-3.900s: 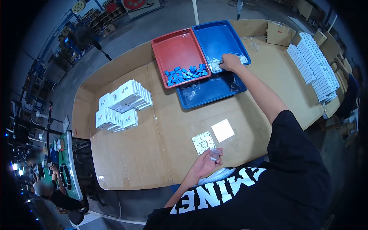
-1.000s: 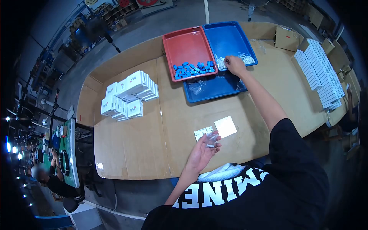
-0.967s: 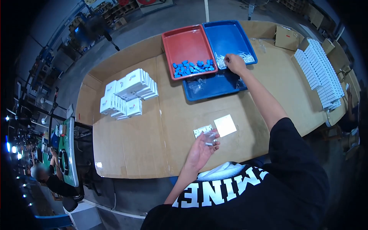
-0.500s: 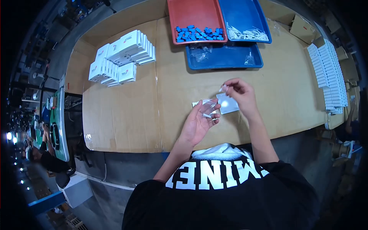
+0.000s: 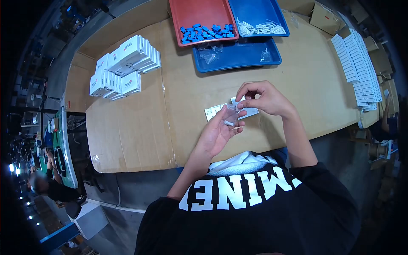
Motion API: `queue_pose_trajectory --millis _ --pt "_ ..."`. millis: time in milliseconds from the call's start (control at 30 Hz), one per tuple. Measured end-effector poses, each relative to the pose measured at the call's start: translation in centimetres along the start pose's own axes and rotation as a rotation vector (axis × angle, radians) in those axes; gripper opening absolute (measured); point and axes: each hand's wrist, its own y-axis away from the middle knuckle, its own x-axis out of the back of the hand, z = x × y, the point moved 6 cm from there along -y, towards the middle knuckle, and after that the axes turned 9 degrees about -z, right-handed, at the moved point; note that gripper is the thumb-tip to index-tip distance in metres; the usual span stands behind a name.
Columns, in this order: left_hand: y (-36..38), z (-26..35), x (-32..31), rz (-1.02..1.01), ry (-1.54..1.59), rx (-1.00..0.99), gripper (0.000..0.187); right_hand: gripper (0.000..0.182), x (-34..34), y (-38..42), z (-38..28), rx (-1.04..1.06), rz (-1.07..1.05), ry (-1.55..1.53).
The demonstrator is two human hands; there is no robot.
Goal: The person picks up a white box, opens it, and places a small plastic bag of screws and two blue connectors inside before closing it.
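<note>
My left hand (image 5: 217,134) holds a small clear plastic bag (image 5: 230,114) between thumb and fingers, palm up. A short white piece (image 5: 229,123) shows in the lower part of the bag. At the bag's mouth is my right hand (image 5: 265,100), its thumb and index finger pinched together; what lies between them is hidden. Behind the hands, a white flat square piece (image 5: 251,113) rests on the cardboard surface, partly covered by my fingers. To its left lies a white plate with small openings (image 5: 211,112), also partly covered.
Blue parts (image 5: 206,33) fill the front of a red tray (image 5: 204,10). Beside it, a blue tray (image 5: 257,10) holds white sticks (image 5: 261,28). A lower blue tray (image 5: 238,63) contains clear bags. White boxes (image 5: 127,63) stand left; stacked white pieces (image 5: 357,70) stand right. A co-worker (image 5: 51,182) is far left.
My right hand has come down and left from beside the bag to its mouth, carrying a small pale item. The camera view has shifted slightly, moving the trays left and up.
</note>
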Motion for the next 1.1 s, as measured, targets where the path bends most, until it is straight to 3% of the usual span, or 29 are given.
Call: queue_pose_trajectory --millis 333,567,633,767,933,1000,1033,1100 --pt "0.3 -0.9 0.2 0.004 -0.021 -0.034 0.045 0.014 -1.8 -1.4 -2.0 0.078 -0.318 0.192" --pt "-0.3 -1.0 -0.1 -0.044 -0.034 -0.012 0.043 0.027 -1.5 0.2 -1.5 0.044 -0.23 0.093" --pt "-0.4 -1.3 0.2 -0.034 -0.022 0.007 0.04 0.029 -2.1 0.7 -0.9 -0.052 -0.262 -0.033" --pt "-0.5 -1.9 1.8 -0.044 -0.105 0.027 0.04 0.034 -3.9 1.1 0.6 -0.054 -0.363 0.075" --pt "0.5 -2.0 1.7 0.009 -0.075 0.036 0.045 0.034 -4.3 1.2 1.7 -0.031 -0.362 0.07" --pt "0.6 -2.0 1.6 -0.017 -0.002 0.054 0.046 0.032 -2.1 0.4 1.8 0.073 -0.224 0.011" --pt "0.6 -2.0 1.8 -0.021 -0.003 0.049 0.046 0.032 -1.0 0.0 1.8 0.074 -0.226 0.017" --pt "0.9 -2.4 2.6 -0.024 0.044 0.047 0.051 0.031 3.4 -1.2 2.3 -0.02 0.002 0.01"
